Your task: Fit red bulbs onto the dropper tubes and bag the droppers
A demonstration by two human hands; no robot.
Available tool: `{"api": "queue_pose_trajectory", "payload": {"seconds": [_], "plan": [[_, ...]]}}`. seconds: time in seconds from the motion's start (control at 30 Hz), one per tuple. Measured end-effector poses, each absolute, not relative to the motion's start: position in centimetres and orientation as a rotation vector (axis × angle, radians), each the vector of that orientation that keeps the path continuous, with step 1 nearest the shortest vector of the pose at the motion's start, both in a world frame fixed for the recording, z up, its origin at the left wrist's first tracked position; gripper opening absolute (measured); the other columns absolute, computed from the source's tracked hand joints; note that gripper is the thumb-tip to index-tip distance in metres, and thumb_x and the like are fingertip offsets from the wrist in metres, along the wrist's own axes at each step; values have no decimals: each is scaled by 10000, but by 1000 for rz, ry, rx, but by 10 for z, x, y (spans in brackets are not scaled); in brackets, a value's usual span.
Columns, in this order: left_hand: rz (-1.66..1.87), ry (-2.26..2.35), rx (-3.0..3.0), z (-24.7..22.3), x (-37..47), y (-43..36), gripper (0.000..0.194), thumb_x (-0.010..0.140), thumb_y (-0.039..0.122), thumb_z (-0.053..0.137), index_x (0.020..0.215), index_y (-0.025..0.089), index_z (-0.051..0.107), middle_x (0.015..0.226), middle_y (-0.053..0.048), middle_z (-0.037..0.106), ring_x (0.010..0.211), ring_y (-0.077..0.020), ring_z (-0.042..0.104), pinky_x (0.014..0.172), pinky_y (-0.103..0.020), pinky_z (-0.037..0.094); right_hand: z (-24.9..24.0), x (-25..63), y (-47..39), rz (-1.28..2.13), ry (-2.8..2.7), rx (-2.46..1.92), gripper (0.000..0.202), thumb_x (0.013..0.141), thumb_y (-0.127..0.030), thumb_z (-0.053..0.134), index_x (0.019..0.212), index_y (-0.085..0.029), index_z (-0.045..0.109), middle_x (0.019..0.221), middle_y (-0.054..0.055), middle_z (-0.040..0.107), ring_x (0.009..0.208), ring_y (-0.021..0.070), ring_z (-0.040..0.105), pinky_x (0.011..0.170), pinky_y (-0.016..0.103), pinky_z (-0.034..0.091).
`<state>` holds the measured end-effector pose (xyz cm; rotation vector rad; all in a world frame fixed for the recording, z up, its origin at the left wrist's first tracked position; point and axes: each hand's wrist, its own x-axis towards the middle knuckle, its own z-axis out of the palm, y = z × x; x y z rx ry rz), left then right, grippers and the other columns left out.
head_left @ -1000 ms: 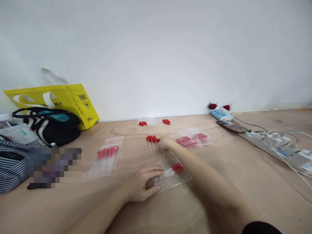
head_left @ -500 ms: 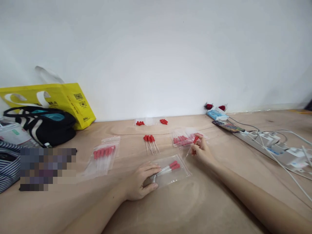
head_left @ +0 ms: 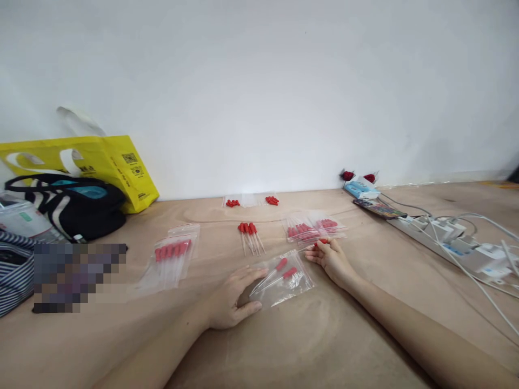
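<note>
A clear zip bag (head_left: 290,294) lies flat in front of me with two red-bulbed droppers (head_left: 289,273) inside. My left hand (head_left: 233,297) rests at the bag's left end, thumb and fingers spread, fingertips touching its edge. Just past the bag's upper right corner, my right hand (head_left: 329,260) pinches another dropper (head_left: 321,243) by its red bulb; its thin tube points left toward the bag and is hard to make out. Several loose droppers (head_left: 248,229) lie fanned out beyond the bag. Behind my right hand are filled bags of droppers (head_left: 302,229).
More bagged droppers (head_left: 173,251) lie to the left, and another bag (head_left: 252,200) is by the wall. A yellow bag (head_left: 133,175), a black bag (head_left: 93,210) and a striped pouch (head_left: 16,275) crowd the left. On the right are a phone (head_left: 381,208) and a power strip (head_left: 441,246) with cables.
My right hand has come down and slightly left toward the bag, the dropper turning from upright to nearly level. The two bagged droppers have spread apart. My left hand has stayed in place.
</note>
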<state>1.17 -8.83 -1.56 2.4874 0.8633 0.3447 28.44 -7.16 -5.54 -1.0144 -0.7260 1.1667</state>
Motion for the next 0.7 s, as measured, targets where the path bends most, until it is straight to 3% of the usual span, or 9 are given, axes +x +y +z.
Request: {"api": "queue_pose_trajectory", "payload": {"seconds": [0.23, 0.43, 0.7], "plan": [[317, 892, 2481, -12, 13, -89, 521, 777, 290, 535, 1275, 256, 386, 1310, -49, 445, 1210, -250, 373, 1005, -438, 305, -53, 283, -73, 1263, -845, -1026, 286, 682, -324, 621, 786, -224, 375, 645, -31, 621, 574, 119, 616, 585, 275, 502], [303, 881, 2494, -14, 11, -88, 530, 780, 295, 534, 1284, 262, 375, 1325, -43, 429, 1219, -256, 362, 1008, -451, 299, -51, 291, -70, 1249, -842, -1061, 281, 674, -330, 608, 772, -224, 366, 583, -47, 595, 492, 102, 568, 486, 229, 448], [326, 884, 2491, -14, 11, -89, 541, 783, 292, 538, 1294, 266, 364, 1326, -48, 428, 1218, -259, 365, 1013, -459, 289, -48, 287, -78, 1269, -1018, -1087, 327, 652, -429, 646, 776, -205, 443, 681, -6, 621, 574, 114, 581, 579, 268, 469]]}}
